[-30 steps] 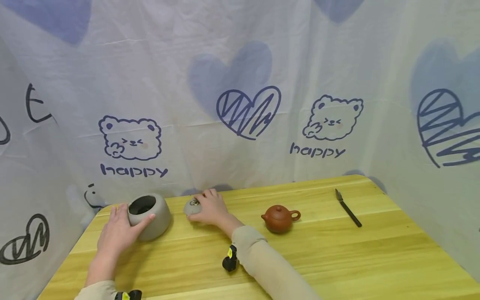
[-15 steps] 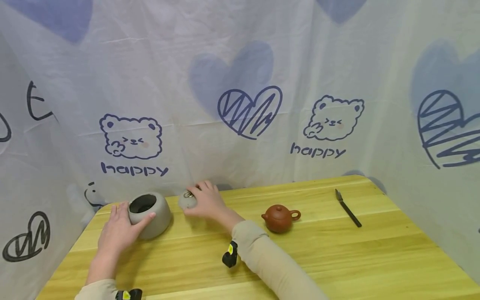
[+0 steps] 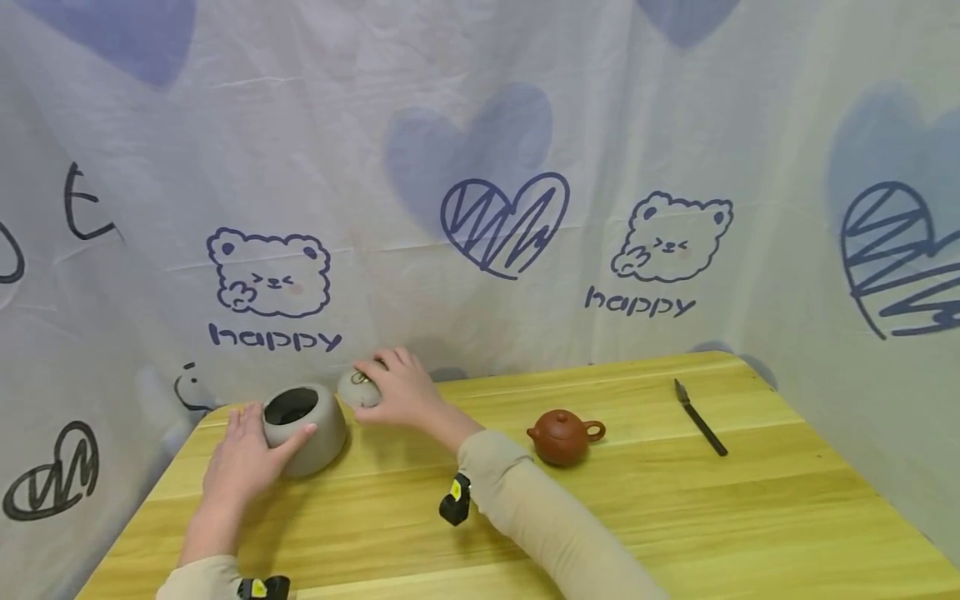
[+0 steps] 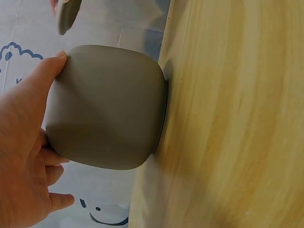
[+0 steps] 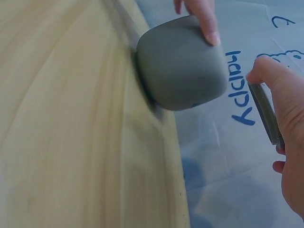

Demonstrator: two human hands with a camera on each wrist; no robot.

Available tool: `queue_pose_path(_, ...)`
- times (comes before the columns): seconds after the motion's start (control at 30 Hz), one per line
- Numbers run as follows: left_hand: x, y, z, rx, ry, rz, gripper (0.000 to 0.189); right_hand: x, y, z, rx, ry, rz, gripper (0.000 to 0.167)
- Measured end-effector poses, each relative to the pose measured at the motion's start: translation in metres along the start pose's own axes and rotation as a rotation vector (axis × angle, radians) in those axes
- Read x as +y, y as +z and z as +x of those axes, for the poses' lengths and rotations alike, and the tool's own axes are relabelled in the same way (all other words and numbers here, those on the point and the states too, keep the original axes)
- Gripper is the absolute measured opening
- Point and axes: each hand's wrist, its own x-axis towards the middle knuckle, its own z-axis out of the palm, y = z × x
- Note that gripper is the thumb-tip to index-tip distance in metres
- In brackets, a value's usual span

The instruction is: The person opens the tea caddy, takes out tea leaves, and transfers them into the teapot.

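A round grey ceramic jar (image 3: 324, 435) stands at the back left of the table, its dark mouth uncovered. My left hand (image 3: 242, 468) grips it from the left, with the thumb along the near side at the rim; in the left wrist view the jar (image 4: 107, 109) fills the middle. Just right of the jar, my right hand (image 3: 408, 393) holds a grey lid (image 3: 360, 390) by its edges, raised off the table. Seen from the right wrist, the lid (image 5: 266, 113) is tilted nearly edge-on, apart from the jar (image 5: 183, 66), with the thumb on its upper edge.
A small reddish-brown teapot (image 3: 561, 439) stands right of centre, handle pointing right. Farther right lies a slim tool with a dark handle (image 3: 703, 429) and a pointed tip. A printed cloth (image 3: 390, 275) hangs behind the wooden table (image 3: 720, 517).
My right hand has lifted the lid and carried it left, closer to the jar. The left hand keeps its grip on the jar, which stays in place; teapot and slim tool have not moved.
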Motion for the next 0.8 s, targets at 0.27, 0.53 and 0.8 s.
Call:
queue_pose_path(0.27, -0.002, 0.001, 0.001, 0.001, -0.010, -0.040, 0.117, -0.014, -0.005, 0.014, 0.006, -0.009, 0.023, 0.069)
queue_pose_path(0.53, 0.000, 0.004, 0.002, -0.015, -0.029, -0.087, 0.119, -0.026, -0.003, 0.026, -0.022, -0.031, 0.050, 0.067)
queue_pose_path(0.8, -0.005, 0.003, 0.004, -0.018, -0.042, -0.093, 0.120, -0.047, 0.009, 0.040, -0.063, -0.005, 0.118, 0.068)
